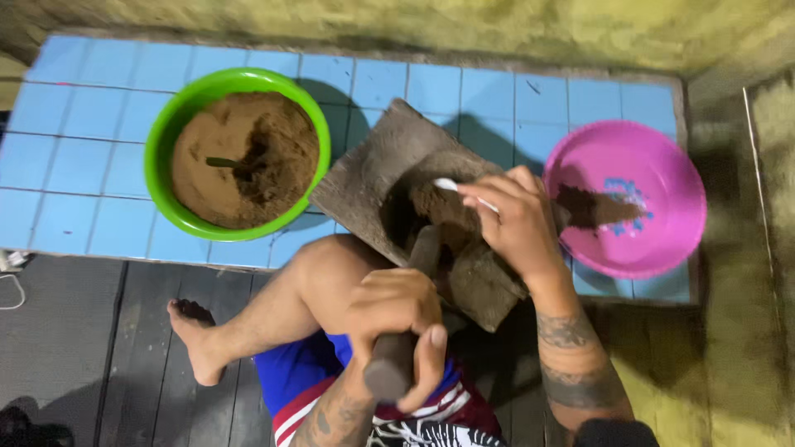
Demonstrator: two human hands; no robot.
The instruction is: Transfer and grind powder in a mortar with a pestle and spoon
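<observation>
My left hand (397, 319) is shut on a dark stone pestle (406, 331), whose upper end leans against a grey stone grinding slab (373, 165). My right hand (513, 219) holds a white spoon (451, 187) over the brown paste (435, 207) in the slab's hollow. The slab rests tilted on my knee and the blue tiled ledge (83, 165).
A green bowl (161, 141) full of brown powder with a dark spoon stuck in it stands left of the slab. A pink bowl (662, 223) with a little dark paste sits to the right. My bare leg and foot (199, 339) rest on dark floorboards. A rough yellowish wall runs behind.
</observation>
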